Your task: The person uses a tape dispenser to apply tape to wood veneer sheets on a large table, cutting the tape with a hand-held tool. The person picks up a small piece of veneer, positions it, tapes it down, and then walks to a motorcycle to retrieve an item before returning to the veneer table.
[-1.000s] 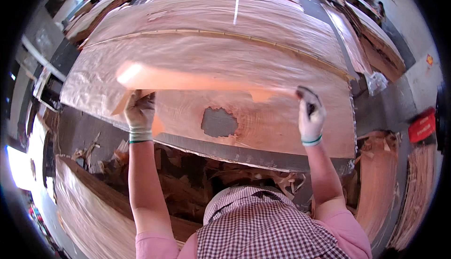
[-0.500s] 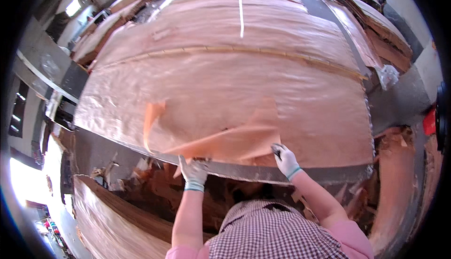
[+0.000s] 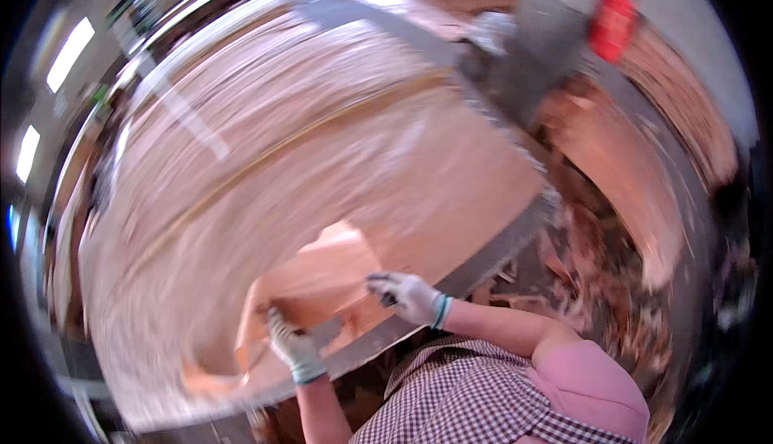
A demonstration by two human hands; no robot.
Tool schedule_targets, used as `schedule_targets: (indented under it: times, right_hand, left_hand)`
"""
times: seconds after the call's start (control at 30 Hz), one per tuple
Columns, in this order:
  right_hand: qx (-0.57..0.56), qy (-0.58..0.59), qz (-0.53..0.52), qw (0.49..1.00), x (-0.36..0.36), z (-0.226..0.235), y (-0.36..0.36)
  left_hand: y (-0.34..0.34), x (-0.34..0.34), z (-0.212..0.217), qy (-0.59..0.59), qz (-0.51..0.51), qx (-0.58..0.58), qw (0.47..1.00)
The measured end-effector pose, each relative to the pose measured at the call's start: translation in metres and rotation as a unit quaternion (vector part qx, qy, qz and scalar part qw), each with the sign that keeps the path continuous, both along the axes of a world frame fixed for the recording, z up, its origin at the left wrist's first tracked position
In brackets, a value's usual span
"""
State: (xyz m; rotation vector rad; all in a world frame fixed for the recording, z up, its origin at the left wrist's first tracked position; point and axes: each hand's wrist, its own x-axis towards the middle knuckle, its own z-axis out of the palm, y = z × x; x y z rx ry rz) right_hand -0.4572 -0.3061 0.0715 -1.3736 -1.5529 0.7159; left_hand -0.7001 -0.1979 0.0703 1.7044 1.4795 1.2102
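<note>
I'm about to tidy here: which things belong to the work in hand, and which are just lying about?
In use: loose orange sheet, at the left hand and right hand; broad pinkish sheet beneath it.

Apparently lying about: floor scraps; curved brownish pile at right; red object by the wall.

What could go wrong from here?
The thin orange sheet might crease or tear: it looks flimsy, and its edge curls up beside the left hand.

Footing could suffer too: loose scraps lie beside the table, so a step that way might bring a slip.
</note>
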Motion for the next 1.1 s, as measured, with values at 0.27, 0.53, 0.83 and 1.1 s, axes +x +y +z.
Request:
schedule_targets:
  times: [0.27,0.53,0.83,1.1]
  right_hand:
    - [-0.04,-0.012,-0.286,0.957,0.061,0.015,-0.1]
    - [-0.113,0.212,-0.362,0.901,0.171,0.019,-0.231]
    - [-0.015,0.194,-0.565,0.802,0.376,0.007,-0.386]
    - [-0.015,0.193,-0.508,0.839,0.517,-0.026,-0.418]
  left_hand:
    - [-0.019,0.166,0.057,-0.22,-0.322,-0.2,0.899]
    - [-0.17,0.345,0.039,-0.113,-0.585,-0.349,0.724]
    - [-0.343,0.554,0.023,-0.201,-0.587,-0.405,0.671]
    - [-0.381,0.688,-0.02,-0.151,-0.531,-0.463,0.694]
